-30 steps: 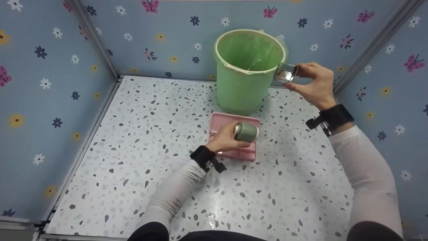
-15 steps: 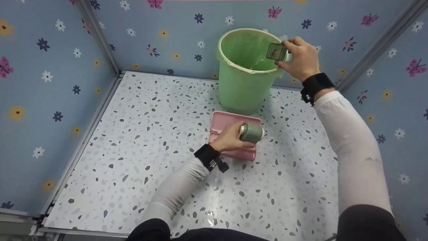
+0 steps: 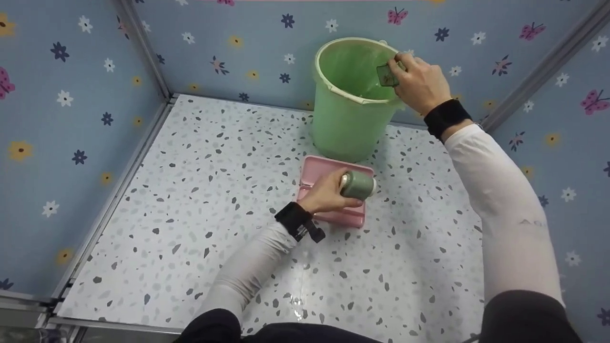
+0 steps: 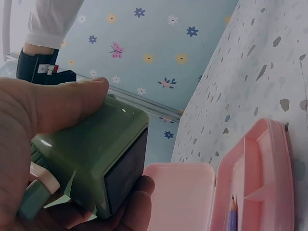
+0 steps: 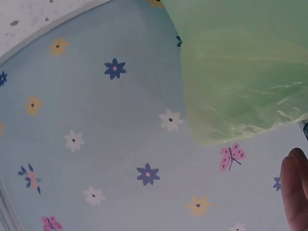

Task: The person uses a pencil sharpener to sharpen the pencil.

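Observation:
My left hand (image 3: 326, 194) grips a green pencil sharpener (image 3: 360, 185) on its side, above the pink pencil case. In the left wrist view the sharpener (image 4: 106, 154) shows a dark rectangular face, with thumb and fingers around its body. My right hand (image 3: 421, 85) pinches a small see-through shavings drawer (image 3: 387, 76), tilted over the mouth of the green bin (image 3: 350, 126). Some brownish bits show in the drawer; my fingers cover part of it. In the right wrist view, only fingers (image 5: 294, 190) at the right edge appear, below the bin's thin liner (image 5: 240, 115).
The pink pencil case (image 3: 320, 167) lies unfolded on the speckled table (image 3: 214, 190), just in front of the bin. A purple pencil (image 4: 233, 216) is inside it. Flower-patterned walls (image 3: 267, 28) stand at the back and both sides.
My right hand has carried the shavings drawer left from beside the bin's rim to over its mouth, turning it. My left hand and the sharpener shifted only slightly.

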Tool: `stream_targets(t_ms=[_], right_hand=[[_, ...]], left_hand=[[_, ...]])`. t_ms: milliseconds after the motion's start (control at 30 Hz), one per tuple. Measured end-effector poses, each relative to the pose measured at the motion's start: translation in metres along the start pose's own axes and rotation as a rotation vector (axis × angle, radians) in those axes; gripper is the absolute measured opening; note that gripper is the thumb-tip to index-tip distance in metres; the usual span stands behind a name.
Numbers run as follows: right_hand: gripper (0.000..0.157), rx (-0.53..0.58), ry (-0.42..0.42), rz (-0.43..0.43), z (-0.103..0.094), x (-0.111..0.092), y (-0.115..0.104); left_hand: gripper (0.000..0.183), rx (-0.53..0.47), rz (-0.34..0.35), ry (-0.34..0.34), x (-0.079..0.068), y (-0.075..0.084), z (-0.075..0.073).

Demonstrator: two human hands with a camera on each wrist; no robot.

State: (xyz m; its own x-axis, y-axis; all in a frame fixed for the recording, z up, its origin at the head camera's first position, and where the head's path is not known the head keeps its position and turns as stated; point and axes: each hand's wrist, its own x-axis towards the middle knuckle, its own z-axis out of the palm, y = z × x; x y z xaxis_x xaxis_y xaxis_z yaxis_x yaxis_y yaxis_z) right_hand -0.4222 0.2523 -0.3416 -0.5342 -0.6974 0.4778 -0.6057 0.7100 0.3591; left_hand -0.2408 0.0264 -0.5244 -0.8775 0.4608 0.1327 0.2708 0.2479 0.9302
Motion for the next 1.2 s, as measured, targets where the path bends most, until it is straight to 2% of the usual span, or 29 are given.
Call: stream_targets(t_ms=[167,267,433,600,733,900,1200], right_hand=[[0.033,-0.144,-0.004,-0.181,-0.006,0.004,-0.002],[0.031,-0.199,-0.037,-0.266,-0.010,0.005,-0.005],[0.032,-0.304,-0.004,-0.418,-0.014,0.009,-0.006],[0.041,-0.381,-0.020,-0.512,-0.017,0.011,-0.009],[0.037,-0.463,-0.032,-0.581,-0.015,0.012,-0.013],[0.032,-0.493,-0.017,-0.611,-0.010,0.013,-0.017],[0.035,-0.445,0.037,-0.553,-0.002,0.010,-0.021]], left_hand=[[0.071,0.025,0.019,0.017,0.002,0.000,-0.002],[0.073,0.024,0.006,0.019,0.003,0.001,-0.003],[0.074,0.010,-0.021,0.011,0.004,0.001,-0.004],[0.072,0.007,-0.031,0.009,0.006,0.001,-0.003],[0.071,0.003,-0.022,0.012,0.006,-0.001,-0.001],[0.074,-0.024,-0.001,0.028,0.006,-0.005,0.000],[0.076,0.024,0.007,0.056,0.004,-0.009,0.002]])
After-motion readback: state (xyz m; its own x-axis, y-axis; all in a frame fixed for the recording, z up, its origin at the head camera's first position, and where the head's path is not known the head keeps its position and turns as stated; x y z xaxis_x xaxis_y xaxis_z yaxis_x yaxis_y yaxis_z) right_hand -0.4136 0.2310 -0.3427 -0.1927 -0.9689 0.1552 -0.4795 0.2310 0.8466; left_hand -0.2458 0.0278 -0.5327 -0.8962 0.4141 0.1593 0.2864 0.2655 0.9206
